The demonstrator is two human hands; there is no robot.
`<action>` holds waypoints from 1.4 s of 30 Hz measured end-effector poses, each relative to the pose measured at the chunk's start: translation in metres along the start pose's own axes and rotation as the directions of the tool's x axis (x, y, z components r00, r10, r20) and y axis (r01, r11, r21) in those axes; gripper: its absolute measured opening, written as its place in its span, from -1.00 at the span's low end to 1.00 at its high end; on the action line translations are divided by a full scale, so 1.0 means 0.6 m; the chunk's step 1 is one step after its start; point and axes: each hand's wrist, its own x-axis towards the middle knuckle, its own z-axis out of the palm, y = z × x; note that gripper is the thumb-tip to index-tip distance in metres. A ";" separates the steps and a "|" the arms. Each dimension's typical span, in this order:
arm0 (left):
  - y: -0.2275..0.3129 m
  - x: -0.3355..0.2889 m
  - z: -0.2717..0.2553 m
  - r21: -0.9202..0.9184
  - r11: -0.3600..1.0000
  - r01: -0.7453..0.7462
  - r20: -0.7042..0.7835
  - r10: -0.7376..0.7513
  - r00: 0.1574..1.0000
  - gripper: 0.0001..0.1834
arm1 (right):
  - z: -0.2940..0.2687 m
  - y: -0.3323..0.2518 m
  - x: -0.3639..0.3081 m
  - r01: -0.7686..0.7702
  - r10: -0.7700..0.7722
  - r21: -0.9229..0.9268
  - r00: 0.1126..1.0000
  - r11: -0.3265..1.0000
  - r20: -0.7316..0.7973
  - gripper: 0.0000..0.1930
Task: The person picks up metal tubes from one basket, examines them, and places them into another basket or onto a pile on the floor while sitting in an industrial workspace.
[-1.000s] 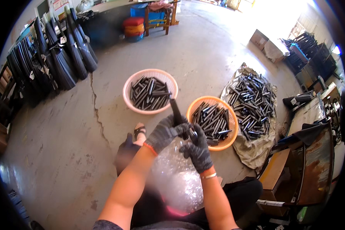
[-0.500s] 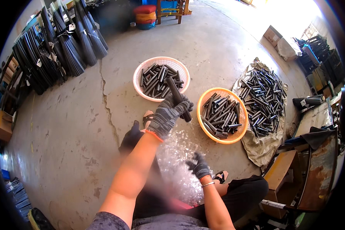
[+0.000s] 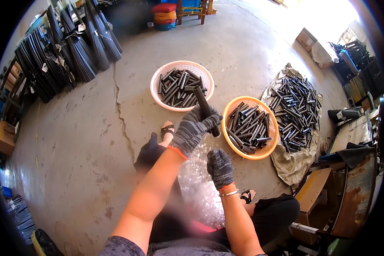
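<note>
Black tubing [image 3: 202,101] fills the curled left hand [image 3: 193,131].

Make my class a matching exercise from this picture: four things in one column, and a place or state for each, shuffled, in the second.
Column 1
1. Left hand
2. Pink basket
3. Orange basket
4. Cloth

Column 2
A. Spread on the floor under a loose heap
B. On the floor, between the other basket and the heap
C. Gripping a dark tube
D. On the floor, left of the other basket

Right pairs: 1-C, 2-D, 3-B, 4-A
</note>
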 end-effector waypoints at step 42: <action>-0.031 0.002 -0.003 0.628 0.777 -0.040 0.131 -0.055 0.990 -0.61 | -0.065 0.118 0.144 0.457 -0.319 -0.570 0.888 0.683 0.331 -0.79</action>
